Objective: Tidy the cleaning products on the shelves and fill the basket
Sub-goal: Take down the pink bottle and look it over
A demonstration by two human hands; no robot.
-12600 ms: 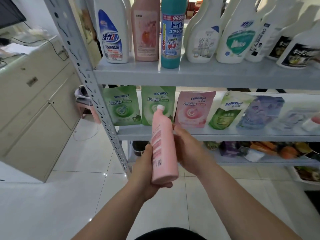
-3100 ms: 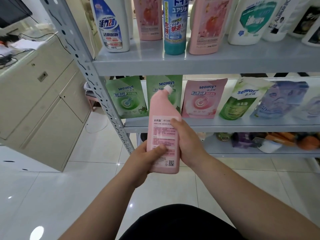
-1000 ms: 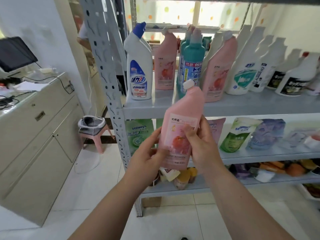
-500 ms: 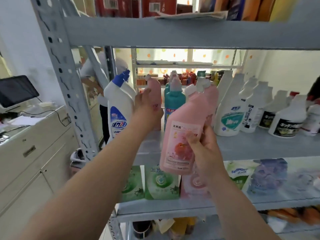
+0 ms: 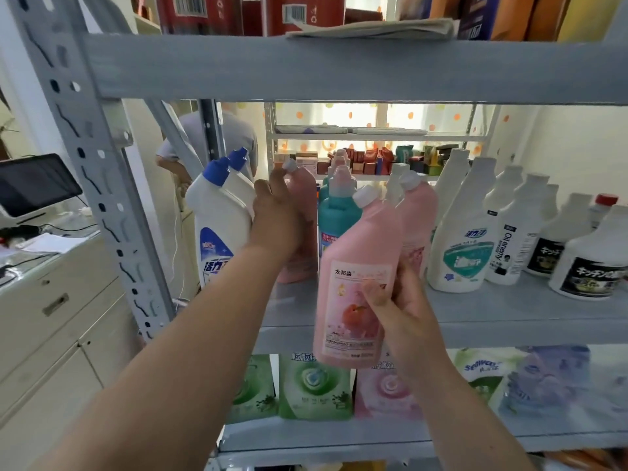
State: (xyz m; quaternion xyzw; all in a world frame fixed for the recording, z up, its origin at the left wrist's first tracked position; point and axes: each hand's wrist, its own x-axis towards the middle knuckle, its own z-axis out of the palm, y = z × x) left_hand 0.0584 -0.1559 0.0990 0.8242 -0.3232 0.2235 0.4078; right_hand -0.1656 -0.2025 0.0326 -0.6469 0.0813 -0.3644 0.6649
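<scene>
My right hand [image 5: 402,321] grips a pink bottle [image 5: 356,266] with a white cap and a peach label, held upright in front of the grey shelf [image 5: 492,311]. My left hand [image 5: 277,219] reaches onto that shelf and wraps around a second pink bottle [image 5: 302,263] standing between a white blue-capped bottle [image 5: 217,226] and a teal bottle [image 5: 336,215]. A third pink bottle [image 5: 418,219] stands behind the held one.
White spray bottles [image 5: 465,232] fill the shelf's right side. Green and pink refill pouches [image 5: 316,385] line the shelf below. A perforated steel upright [image 5: 91,171] stands at left, beside a beige cabinet [image 5: 51,328]. A person [image 5: 217,137] stands behind the shelving.
My left hand left the held pink bottle and reached up to the pink bottle on the shelf. The right hand raised its bottle to shelf height. The view tilted upward.
</scene>
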